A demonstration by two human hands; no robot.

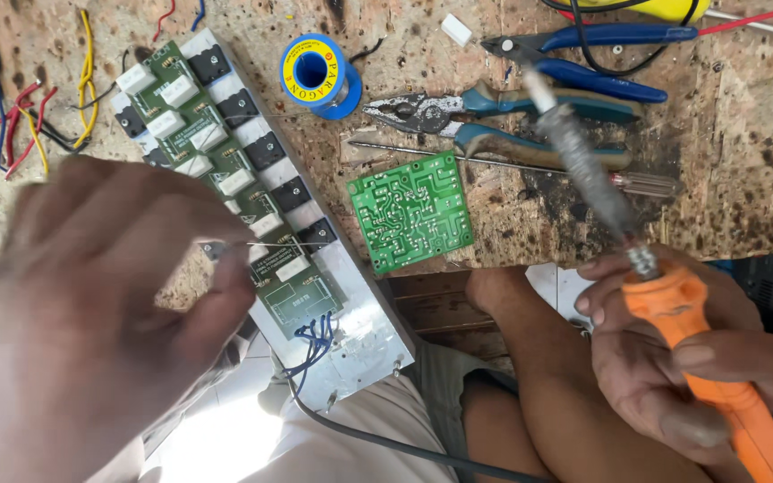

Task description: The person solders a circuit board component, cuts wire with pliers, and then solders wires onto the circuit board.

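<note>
Orange plastic makes the handle of the soldering iron (717, 376); the right hand (673, 358) is closed around it, and its grey shaft points up over the bench (744, 179), the tip near the pliers (494, 121). The left hand (91, 331) is blurred and close to the camera; its fingers pinch a thin solder wire (284, 243), which runs to the right across the long board (225, 170). This board lies slanted on a metal plate (364, 331), with black parts in a row along one side and white blocks beside them; blue wires (315, 344) leave its near end. A small green board (413, 212) lies just right of it; a blue solder spool (319, 76) stands above; blue cutters (583, 58) lie beyond the pliers.
</note>
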